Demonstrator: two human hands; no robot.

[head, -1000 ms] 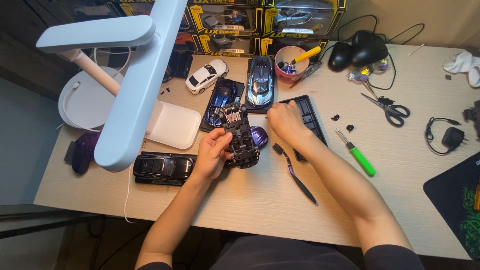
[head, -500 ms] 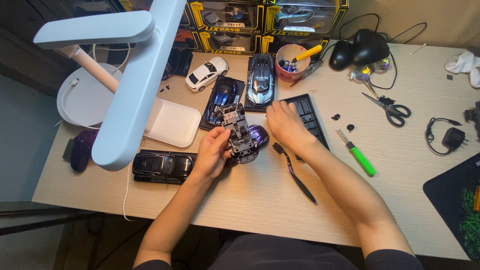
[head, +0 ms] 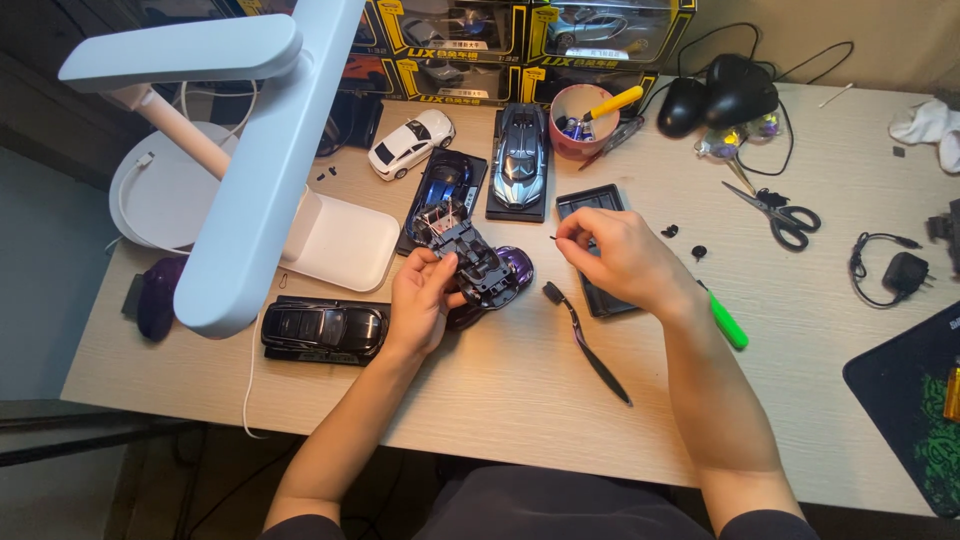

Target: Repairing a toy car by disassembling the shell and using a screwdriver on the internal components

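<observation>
My left hand [head: 418,300] grips a dark toy car chassis [head: 465,248], held tilted above a purple car body shell [head: 508,272] that lies on the desk. My right hand [head: 612,255] hovers to the right of the chassis, its thumb and forefinger pinched on a tiny dark part [head: 553,238] that is too small to identify. Under that hand lies a black tray [head: 592,205]. A black toothbrush [head: 585,342] lies on the desk between my forearms. A green-handled screwdriver [head: 726,322] lies just right of my right wrist.
A white desk lamp [head: 255,170] overhangs the left side. Model cars stand around: black [head: 323,328], white [head: 410,142], blue [head: 445,185], grey [head: 520,160]. At the back are boxed cars, a pink cup [head: 580,118] and a black mouse [head: 738,90]. Scissors [head: 775,212] and an adapter [head: 905,270] lie right.
My right hand has drawn away from the chassis to the right, pinching a tiny part. The chassis in my left hand has tilted and shifted slightly.
</observation>
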